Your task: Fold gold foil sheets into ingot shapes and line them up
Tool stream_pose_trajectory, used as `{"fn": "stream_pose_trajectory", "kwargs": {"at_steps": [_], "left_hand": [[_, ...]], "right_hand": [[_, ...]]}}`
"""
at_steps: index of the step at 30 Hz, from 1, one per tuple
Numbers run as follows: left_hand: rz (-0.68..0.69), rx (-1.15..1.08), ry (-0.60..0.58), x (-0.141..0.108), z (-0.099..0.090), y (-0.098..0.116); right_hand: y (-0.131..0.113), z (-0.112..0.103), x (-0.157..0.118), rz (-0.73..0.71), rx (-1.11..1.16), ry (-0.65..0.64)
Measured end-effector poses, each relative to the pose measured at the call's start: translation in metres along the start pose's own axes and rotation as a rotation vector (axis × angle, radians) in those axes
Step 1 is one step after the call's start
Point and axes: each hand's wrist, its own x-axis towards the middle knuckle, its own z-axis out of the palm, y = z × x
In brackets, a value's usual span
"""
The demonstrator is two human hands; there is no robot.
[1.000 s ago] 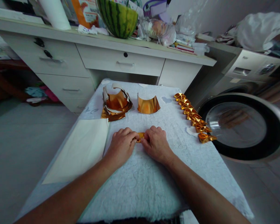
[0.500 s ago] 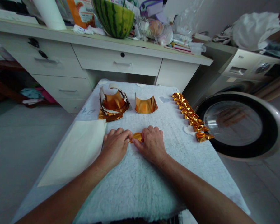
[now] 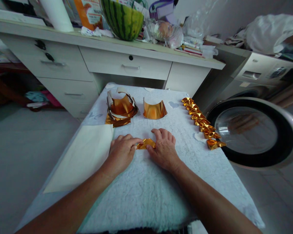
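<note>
A small folded strip of gold foil paper lies on the cloth-covered table between my hands. My left hand has its left end pinched between thumb and forefinger. At the other end the thumb of my right hand rests on the strip, while its fingers are raised and apart from the thumb. Beyond them a curved gold foil sheet stands on its edge. To its left sits a stack of curled gold foil sheets.
A row of folded gold foil pieces runs along the table's right edge. White paper lies at the left. Behind are a drawer desk with a cut watermelon, and a washing machine with its round door open at right.
My right hand's fingers have lifted and spread off the foil strip, so more of the strip shows. The left hand keeps its place at the left end. The view has shifted slightly.
</note>
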Motion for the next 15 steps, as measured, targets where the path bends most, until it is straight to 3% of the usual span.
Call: {"fn": "stream_pose_trajectory", "kwargs": {"at_steps": [15], "left_hand": [[0.0,-0.025,-0.003,-0.001,-0.001,-0.002]], "right_hand": [[0.031,-0.009,-0.001,0.013,-0.024,-0.096]]}}
